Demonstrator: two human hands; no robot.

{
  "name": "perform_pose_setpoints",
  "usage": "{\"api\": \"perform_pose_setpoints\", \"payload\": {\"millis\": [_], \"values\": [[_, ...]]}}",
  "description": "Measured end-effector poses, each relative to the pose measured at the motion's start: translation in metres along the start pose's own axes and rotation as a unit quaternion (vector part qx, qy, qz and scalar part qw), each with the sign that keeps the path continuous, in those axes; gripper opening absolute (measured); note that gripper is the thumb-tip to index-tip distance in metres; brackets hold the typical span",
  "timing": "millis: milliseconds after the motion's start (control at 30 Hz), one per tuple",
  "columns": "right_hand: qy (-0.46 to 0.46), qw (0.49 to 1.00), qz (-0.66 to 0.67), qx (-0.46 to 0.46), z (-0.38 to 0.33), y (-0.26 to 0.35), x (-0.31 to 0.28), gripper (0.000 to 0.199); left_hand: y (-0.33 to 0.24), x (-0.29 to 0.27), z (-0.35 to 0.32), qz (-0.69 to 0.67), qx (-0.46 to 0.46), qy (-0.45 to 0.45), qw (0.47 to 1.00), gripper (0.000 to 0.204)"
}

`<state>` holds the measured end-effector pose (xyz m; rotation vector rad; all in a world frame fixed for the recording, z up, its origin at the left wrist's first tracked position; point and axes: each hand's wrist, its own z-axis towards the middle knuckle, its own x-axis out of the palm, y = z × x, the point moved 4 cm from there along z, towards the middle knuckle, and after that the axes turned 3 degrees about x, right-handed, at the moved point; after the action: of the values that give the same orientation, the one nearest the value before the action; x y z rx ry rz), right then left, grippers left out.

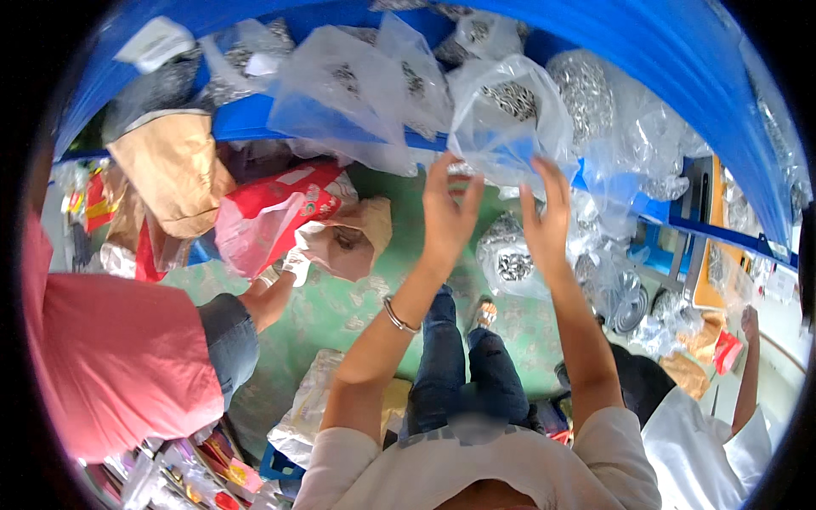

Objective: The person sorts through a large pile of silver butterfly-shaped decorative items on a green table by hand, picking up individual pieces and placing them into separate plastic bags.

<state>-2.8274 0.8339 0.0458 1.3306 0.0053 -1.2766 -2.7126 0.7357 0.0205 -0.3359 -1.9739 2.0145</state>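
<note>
Ahead of me a clear plastic bag point(489, 127) stands with its mouth wide, and small shiny metal pieces point(512, 100) lie inside it. My left hand point(450, 208) is raised at the bag's near left edge, thumb and fingers apart, fingertips at the film. On the right side of the same edge is my right hand point(546, 212), its fingers stretched upward and spread from the thumb. Both hands seem to touch the plastic; the exact contact is hard to make out. A bracelet point(399, 316) circles my left wrist.
More clear bags of metal pieces point(582, 89) line the blue shelf point(242, 119). Below stand a bag of metal parts point(514, 265), a red bag point(272, 217) and brown paper bags point(170, 166) on the green floor point(314, 319). People in pink point(127, 357) and white point(697, 446) are either side.
</note>
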Motion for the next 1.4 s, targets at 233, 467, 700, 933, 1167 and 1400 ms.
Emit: {"api": "perform_pose_setpoints", "payload": {"millis": [233, 467, 700, 933, 1167, 1400], "values": [[0.552, 0.816, 0.054, 0.162, -0.261, -0.050, -0.005, 0.029, 0.074, -0.080, -0.186, 0.163, -0.027, 0.113, 0.980, 0.020], [0.604, 0.790, 0.104, -0.011, -0.330, 0.015, -0.009, 0.026, 0.117, -0.243, -0.422, 0.212, -0.236, -0.089, 0.944, 0.024], [0.631, 0.763, 0.095, -0.100, -0.381, 0.030, 0.062, 0.027, 0.086, -0.317, -0.613, -0.007, -0.479, -0.339, 0.810, 0.025], [0.679, 0.726, 0.063, -0.091, -0.385, 0.167, 0.098, 0.026, 0.126, -0.388, -0.678, -0.159, -0.449, -0.425, 0.769, 0.016], [0.681, 0.723, 0.072, -0.088, -0.430, 0.267, 0.186, 0.028, 0.089, -0.530, -0.677, -0.141, -0.433, -0.440, 0.774, 0.013], [0.627, 0.776, 0.062, -0.029, -0.436, 0.301, 0.246, 0.024, 0.069, -0.629, -0.635, -0.117, -0.370, -0.476, 0.789, 0.011]]}}
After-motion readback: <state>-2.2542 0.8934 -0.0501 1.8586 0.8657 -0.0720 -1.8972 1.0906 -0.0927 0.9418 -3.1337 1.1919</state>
